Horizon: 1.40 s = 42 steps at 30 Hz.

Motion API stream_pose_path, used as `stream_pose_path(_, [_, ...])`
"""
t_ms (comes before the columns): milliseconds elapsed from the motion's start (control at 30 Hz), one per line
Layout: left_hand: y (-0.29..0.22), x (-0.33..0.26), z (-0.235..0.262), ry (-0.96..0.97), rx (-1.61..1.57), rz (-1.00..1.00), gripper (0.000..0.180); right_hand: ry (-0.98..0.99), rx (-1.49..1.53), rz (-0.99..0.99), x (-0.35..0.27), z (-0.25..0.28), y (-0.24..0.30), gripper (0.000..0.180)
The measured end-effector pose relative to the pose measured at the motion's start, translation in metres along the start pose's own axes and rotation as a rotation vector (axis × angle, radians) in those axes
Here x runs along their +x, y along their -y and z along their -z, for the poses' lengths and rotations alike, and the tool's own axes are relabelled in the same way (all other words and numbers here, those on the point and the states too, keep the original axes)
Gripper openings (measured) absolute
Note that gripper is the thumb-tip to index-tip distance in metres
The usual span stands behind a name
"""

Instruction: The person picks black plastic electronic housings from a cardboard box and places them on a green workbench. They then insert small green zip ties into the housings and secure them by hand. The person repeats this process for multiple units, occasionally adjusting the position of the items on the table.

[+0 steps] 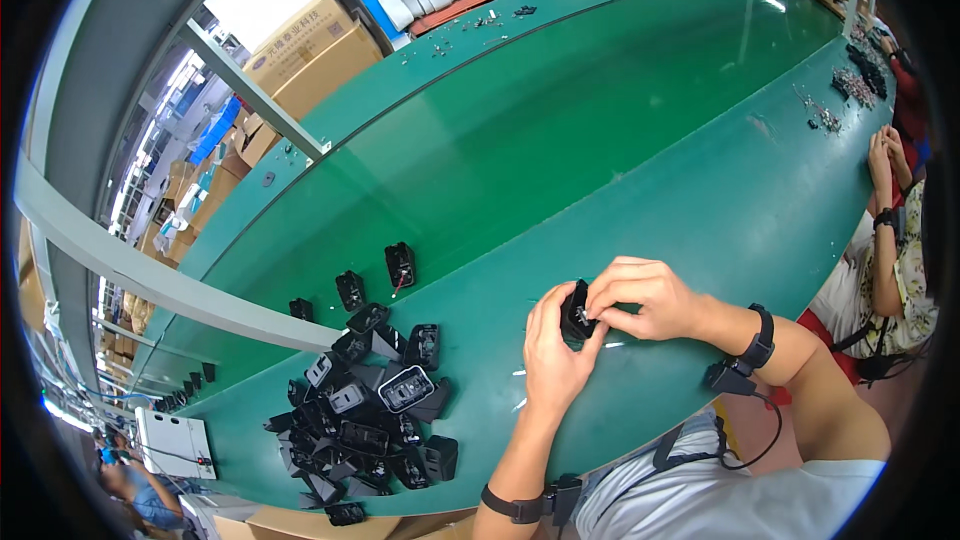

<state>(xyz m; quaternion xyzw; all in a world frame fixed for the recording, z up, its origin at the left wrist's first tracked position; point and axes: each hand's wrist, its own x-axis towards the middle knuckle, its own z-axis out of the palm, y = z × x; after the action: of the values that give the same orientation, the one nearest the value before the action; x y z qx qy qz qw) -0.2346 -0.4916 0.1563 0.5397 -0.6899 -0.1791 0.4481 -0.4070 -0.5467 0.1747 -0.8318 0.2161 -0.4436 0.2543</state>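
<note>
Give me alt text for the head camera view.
Both hands, left hand and right hand, grip one small black plastic housing above a green workbench. A pile of similar black housings lies to the left.

Both hands, left (553,360) and right (640,298), grip one small black housing (577,312) above the green counter (700,200). Left of that housing, near the counter's front edge, lies a pile of black housings (370,410).

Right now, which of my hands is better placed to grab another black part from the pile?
Probably the left hand. It lies nearer the pile of black parts, which sits to its left on the green table. The right hand pinches the small black part from the far side.
</note>
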Motion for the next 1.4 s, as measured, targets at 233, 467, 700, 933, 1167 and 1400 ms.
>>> stream_pose_path(233, [-0.003,-0.001,0.003,0.018,-0.047,0.069,0.058,-0.010,-0.115,0.082,0.000,0.001,-0.001,0.014])
stream_pose_path(467, [0.002,0.001,0.000,0.012,-0.003,0.028,0.058,0.009,-0.210,0.137,0.000,0.001,0.001,0.018])
stream_pose_path(700, [-0.006,0.002,0.002,0.062,-0.022,0.054,0.059,-0.004,-0.208,0.141,0.002,-0.002,0.003,0.018])
stream_pose_path(933, [-0.003,0.001,0.001,0.039,-0.137,0.103,0.060,-0.018,-0.018,0.037,-0.001,-0.005,0.003,0.016])
stream_pose_path(1167, [0.000,0.000,0.004,-0.046,-0.056,0.003,0.058,0.010,0.063,-0.067,0.000,-0.004,0.009,0.024])
stream_pose_path(1400, [-0.006,0.000,0.011,-0.109,0.043,-0.004,0.056,0.088,0.629,-0.518,-0.007,-0.006,0.004,0.021])
